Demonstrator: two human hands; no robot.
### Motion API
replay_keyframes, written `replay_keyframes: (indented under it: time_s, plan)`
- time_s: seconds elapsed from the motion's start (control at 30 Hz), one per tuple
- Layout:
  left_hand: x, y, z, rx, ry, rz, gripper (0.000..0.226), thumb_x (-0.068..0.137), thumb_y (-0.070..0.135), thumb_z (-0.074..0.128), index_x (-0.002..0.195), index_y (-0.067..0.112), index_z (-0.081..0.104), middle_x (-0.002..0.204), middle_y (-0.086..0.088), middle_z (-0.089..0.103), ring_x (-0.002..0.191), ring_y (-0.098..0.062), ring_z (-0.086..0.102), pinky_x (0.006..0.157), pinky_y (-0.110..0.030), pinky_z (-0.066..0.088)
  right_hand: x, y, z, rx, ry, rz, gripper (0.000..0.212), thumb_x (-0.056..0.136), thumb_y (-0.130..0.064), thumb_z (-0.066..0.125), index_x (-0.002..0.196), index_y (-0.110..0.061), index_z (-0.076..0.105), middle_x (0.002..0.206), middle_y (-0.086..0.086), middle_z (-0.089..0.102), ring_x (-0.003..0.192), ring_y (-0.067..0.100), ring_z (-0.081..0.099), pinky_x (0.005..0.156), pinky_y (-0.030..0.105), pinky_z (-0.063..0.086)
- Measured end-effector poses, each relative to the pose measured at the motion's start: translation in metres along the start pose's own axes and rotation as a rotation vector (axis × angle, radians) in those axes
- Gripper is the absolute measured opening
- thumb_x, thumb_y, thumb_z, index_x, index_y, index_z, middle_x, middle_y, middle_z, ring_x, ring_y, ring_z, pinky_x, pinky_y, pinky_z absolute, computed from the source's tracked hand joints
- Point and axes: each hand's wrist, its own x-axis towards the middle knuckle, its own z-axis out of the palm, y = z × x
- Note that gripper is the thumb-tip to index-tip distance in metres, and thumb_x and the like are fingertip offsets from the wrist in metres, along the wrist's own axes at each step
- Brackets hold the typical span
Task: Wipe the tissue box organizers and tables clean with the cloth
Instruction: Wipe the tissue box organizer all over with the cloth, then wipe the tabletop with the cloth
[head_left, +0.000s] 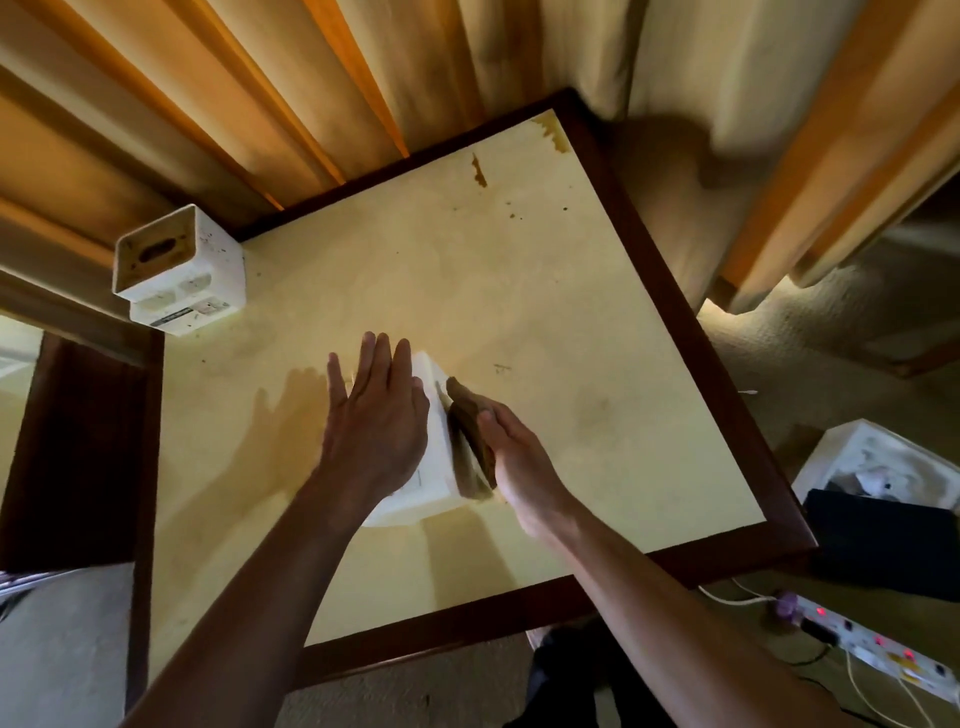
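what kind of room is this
Probably a carpeted lounge or hotel-type room: long pleated curtains hang behind a wood-framed square table, and a power strip lies on the carpet.

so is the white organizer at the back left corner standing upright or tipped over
Tipped over. The white organizer lies on its side on the table, its oval-slotted face turned sideways rather than up.

The table (519, 291) has a smooth, matt cream top, stained brown, inside a dark glossy wood frame; the organizers (179, 270) look like white matt plastic; the cloth (470, 431) is brown, soft fabric
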Motion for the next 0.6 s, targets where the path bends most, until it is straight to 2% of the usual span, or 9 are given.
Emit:
replay_keyframes:
  time_s: [0.07,0.13,0.23,0.27,0.3,0.37,0.4,0.5,0.6]
  plan:
    - [0.003,0.001,-0.011,-0.035,-0.011,0.014,0.058,0.105,0.031,0.018,0.159,0.011,0.010,0.167,-0.012,0.005,0.154,-0.023,-0.009,0.120,-0.056,-0.005,-0.001,-0.009,-0.010,-0.045,-0.011,0.023,0.027,0.106,-0.024,0.038,0.116,-0.031,0.062,0.122,-0.007,0.066,0.114,0.009,0.062,0.087,0.016,0.048]
    - [0.007,0.002,-0.020,-0.131,0.055,0.132,0.058,0.105,0.031,0.038,0.158,0.014,0.021,0.166,-0.009,0.010,0.154,-0.020,-0.006,0.120,-0.055,-0.008,-0.001,-0.020,-0.019,-0.100,-0.054,0.036,0.028,0.106,-0.021,0.038,0.115,-0.026,0.063,0.115,-0.010,0.069,0.109,0.005,0.063,0.086,0.014,0.047]
    - [0.013,0.008,-0.027,-0.240,0.109,0.363,0.047,0.092,0.030,0.064,0.136,0.015,0.059,0.145,-0.006,0.054,0.148,-0.020,0.030,0.118,-0.061,-0.005,0.000,-0.035,-0.033,-0.221,-0.123,0.029,0.026,0.107,-0.022,0.036,0.111,-0.023,0.062,0.078,-0.026,0.068,0.075,-0.014,0.060,0.060,0.003,0.040]
    - [0.016,0.010,-0.028,-0.241,0.122,0.403,0.039,0.087,0.029,0.070,0.124,0.016,0.068,0.130,-0.003,0.065,0.140,-0.021,0.044,0.117,-0.064,-0.002,0.000,-0.041,-0.036,-0.247,-0.130,0.019,0.026,0.107,-0.023,0.036,0.110,-0.024,0.062,0.074,-0.026,0.066,0.069,-0.016,0.058,0.055,0.001,0.038]
    - [0.019,0.012,-0.030,-0.230,0.132,0.419,0.032,0.083,0.027,0.076,0.113,0.016,0.072,0.116,0.000,0.071,0.131,-0.022,0.053,0.116,-0.066,0.000,0.001,-0.045,-0.040,-0.274,-0.136,0.012,0.027,0.106,-0.025,0.037,0.112,-0.025,0.063,0.081,-0.023,0.067,0.073,-0.015,0.058,0.056,0.001,0.038]
    - [0.025,0.019,-0.039,-0.183,0.120,0.401,0.022,0.082,0.027,0.079,0.102,0.019,0.074,0.102,0.004,0.072,0.119,-0.020,0.060,0.118,-0.065,0.000,0.003,-0.052,-0.046,-0.320,-0.136,0.000,0.027,0.106,-0.029,0.038,0.112,-0.032,0.065,0.104,-0.013,0.070,0.092,-0.006,0.062,0.067,0.004,0.041]
    - [0.028,0.023,-0.045,-0.155,0.109,0.392,0.018,0.085,0.030,0.076,0.101,0.022,0.074,0.099,0.007,0.072,0.116,-0.017,0.060,0.119,-0.063,-0.002,0.002,-0.058,-0.047,-0.330,-0.135,-0.009,0.027,0.106,-0.031,0.039,0.111,-0.036,0.065,0.106,-0.010,0.070,0.095,0.000,0.062,0.069,0.006,0.042]
    - [0.036,0.036,-0.061,-0.099,0.045,0.373,0.015,0.094,0.037,0.064,0.104,0.028,0.071,0.098,0.013,0.069,0.111,-0.010,0.057,0.120,-0.056,-0.006,0.001,-0.067,-0.057,-0.391,-0.160,-0.053,0.026,0.105,-0.036,0.040,0.107,-0.042,0.065,0.083,-0.010,0.062,0.073,0.007,0.052,0.059,0.012,0.036]
    - [0.045,0.048,-0.072,-0.063,0.005,0.360,0.017,0.098,0.038,0.056,0.107,0.030,0.069,0.103,0.013,0.070,0.110,-0.010,0.057,0.122,-0.051,-0.003,0.000,-0.072,-0.070,-0.491,-0.180,-0.100,0.020,0.102,-0.038,0.048,0.116,-0.033,0.061,0.077,-0.005,0.056,0.069,0.014,0.048,0.059,0.026,0.040]
